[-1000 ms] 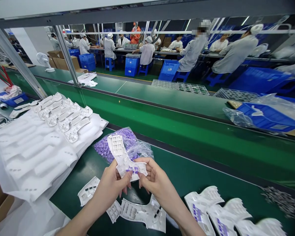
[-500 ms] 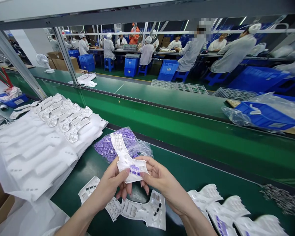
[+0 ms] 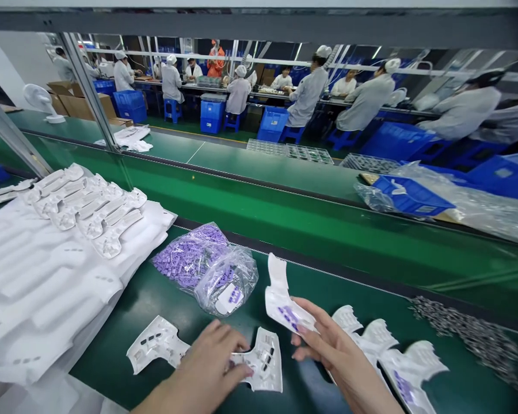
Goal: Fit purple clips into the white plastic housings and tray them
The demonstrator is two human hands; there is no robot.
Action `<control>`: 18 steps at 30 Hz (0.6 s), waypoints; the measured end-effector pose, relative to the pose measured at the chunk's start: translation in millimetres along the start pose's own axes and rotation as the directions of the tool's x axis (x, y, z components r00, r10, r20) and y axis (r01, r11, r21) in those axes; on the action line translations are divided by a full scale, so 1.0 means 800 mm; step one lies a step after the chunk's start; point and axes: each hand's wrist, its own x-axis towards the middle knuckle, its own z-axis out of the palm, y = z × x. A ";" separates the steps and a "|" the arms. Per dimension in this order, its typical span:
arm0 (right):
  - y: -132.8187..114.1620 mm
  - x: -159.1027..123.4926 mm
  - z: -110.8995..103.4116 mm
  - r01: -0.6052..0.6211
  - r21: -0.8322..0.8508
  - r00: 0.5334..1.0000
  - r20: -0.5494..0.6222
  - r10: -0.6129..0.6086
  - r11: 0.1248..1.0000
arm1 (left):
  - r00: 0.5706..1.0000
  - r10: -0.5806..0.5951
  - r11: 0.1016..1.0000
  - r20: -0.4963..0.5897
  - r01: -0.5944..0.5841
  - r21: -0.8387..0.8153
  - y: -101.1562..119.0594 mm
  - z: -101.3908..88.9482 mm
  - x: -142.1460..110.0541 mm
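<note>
My right hand (image 3: pixel 334 345) grips a white curved plastic shell (image 3: pixel 278 293) by its wide end, thumb on top. A purple insert (image 3: pixel 287 316) sits inside that shell. My left hand (image 3: pixel 209 368) is low over the bench, thumb and fingers apart, partly covering two more white shells. One shell with dark slots (image 3: pixel 157 340) lies to its left, the other slotted shell (image 3: pixel 270 362) just right of its fingertips. Whether the fingers touch that one, I cannot tell. Beyond the hands lies a clear plastic bag of purple inserts (image 3: pixel 190 253).
White shells (image 3: pixel 410 368), at least one with a purple insert, lie at right. Behind them is a heap of small dark metal parts (image 3: pixel 461 328). Rows of shells (image 3: pixel 86 201) rest on white foam sheeting (image 3: pixel 34 276) at left. A green ledge (image 3: pixel 242 195) runs across; people work beyond.
Both hands held the shell before; now only the right hand has it, farther right and turned. My left hand has let go and moved down to the shells on the bench. The view has swung right.
</note>
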 end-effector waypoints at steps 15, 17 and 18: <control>0.094 0.051 -0.040 0.214 -0.976 0.764 0.188 -0.617 -0.033 | 0.986 0.037 0.999 0.163 -0.037 -0.008 0.026 -0.005 0.007; 0.106 0.045 -0.057 0.194 -0.981 0.781 0.171 -0.601 -0.028 | 0.993 -0.036 0.977 0.115 0.060 -0.207 0.020 -0.016 -0.005; 0.115 0.040 -0.070 0.185 -0.983 0.784 0.159 -0.600 -0.018 | 0.994 -0.066 0.944 0.086 0.090 -0.318 0.015 -0.020 -0.011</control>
